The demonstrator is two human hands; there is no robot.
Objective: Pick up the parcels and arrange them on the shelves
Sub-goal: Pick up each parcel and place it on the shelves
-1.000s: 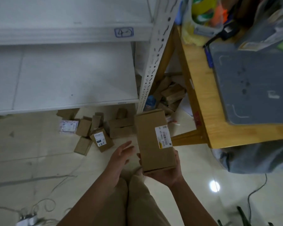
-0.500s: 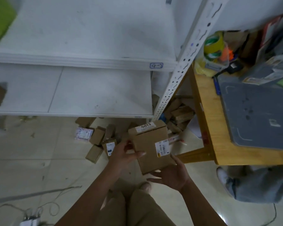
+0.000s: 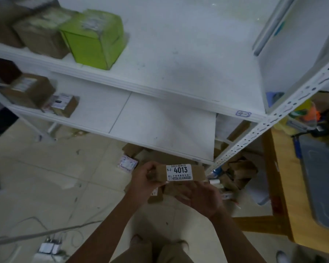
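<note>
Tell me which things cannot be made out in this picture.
Head view only:
Underside of the parcel: covered by the left hand and right hand.
Small print on its label below 4013: too small.
Brown boxes on the upper shelf: blurred, cut by the left edge.
Parcels on the floor: partly behind the lower shelf.

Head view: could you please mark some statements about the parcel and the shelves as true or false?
1. The left hand grips the parcel at its left end. True.
2. The parcel has been set down. False: it is held in the air.
3. A green box stands on the upper shelf. True.
4. The parcel is numbered 5021. False: it shows 4013.
5. Brown boxes lie on the floor below the shelving. True.
</note>
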